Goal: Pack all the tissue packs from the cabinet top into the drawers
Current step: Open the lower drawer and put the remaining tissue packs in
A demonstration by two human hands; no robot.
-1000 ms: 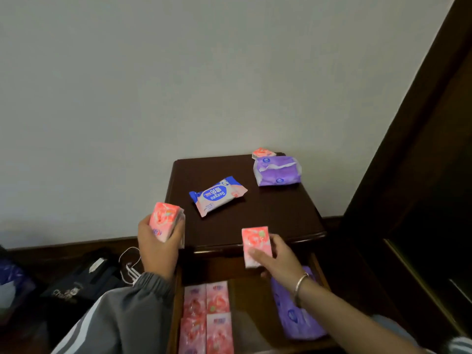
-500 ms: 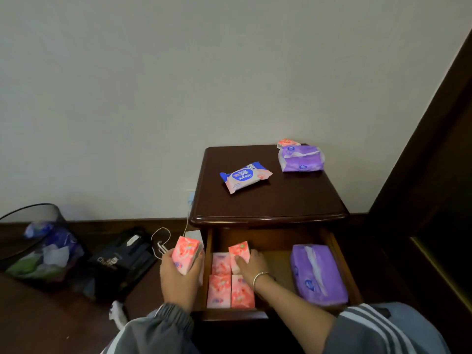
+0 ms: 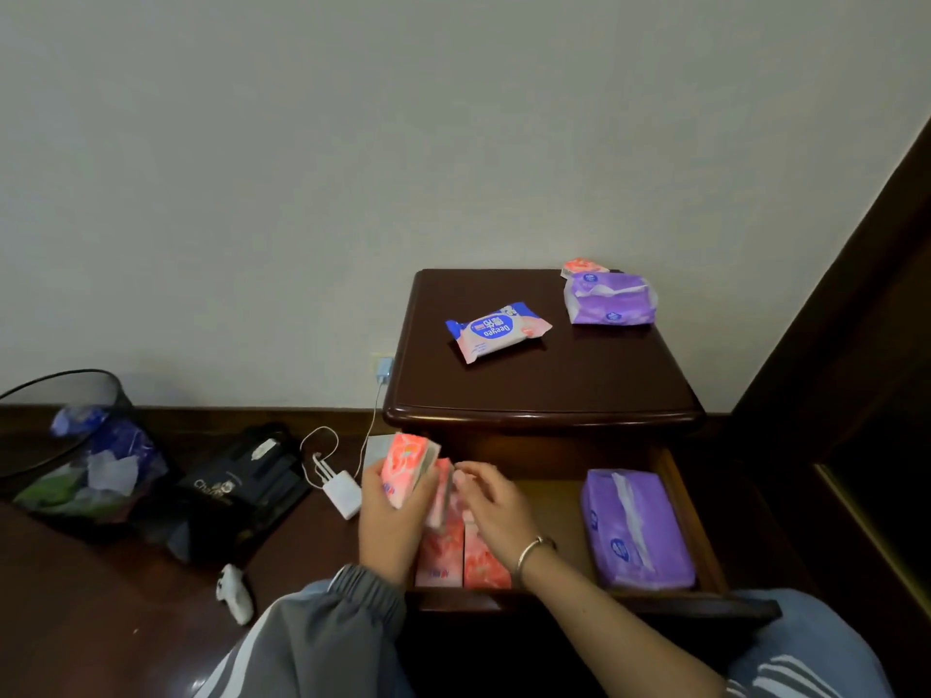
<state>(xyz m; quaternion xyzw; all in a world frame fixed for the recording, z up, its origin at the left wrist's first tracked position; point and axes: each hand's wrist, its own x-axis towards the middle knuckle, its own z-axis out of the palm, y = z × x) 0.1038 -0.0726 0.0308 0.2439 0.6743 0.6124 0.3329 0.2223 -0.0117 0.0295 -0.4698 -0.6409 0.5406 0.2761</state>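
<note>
My left hand [image 3: 390, 516] grips a small pink tissue pack [image 3: 407, 468] over the left end of the open drawer [image 3: 703, 534]. My right hand [image 3: 496, 503] is inside the drawer, fingers spread, touching another pink pack [image 3: 442, 491] that stands on edge. Several pink packs [image 3: 463, 556] lie flat in the drawer's left part, and a large purple tissue pack [image 3: 636, 528] fills its right part. On the dark cabinet top [image 3: 544, 375] remain a blue-and-pink wipes pack [image 3: 496, 331], a purple tissue pack [image 3: 609, 304] and a small pink pack [image 3: 583, 267] behind it.
A black mesh bin [image 3: 70, 445] with rubbish stands on the floor at left. A black bag [image 3: 237, 483], a white charger with its cable [image 3: 340, 491] and a small white object [image 3: 234, 591] lie between bin and cabinet. A dark wooden frame [image 3: 856, 319] rises at right.
My right hand has carried its pink pack down from the cabinet edge into the drawer and let go of it. My left hand has come down and across to the drawer with its pack.
</note>
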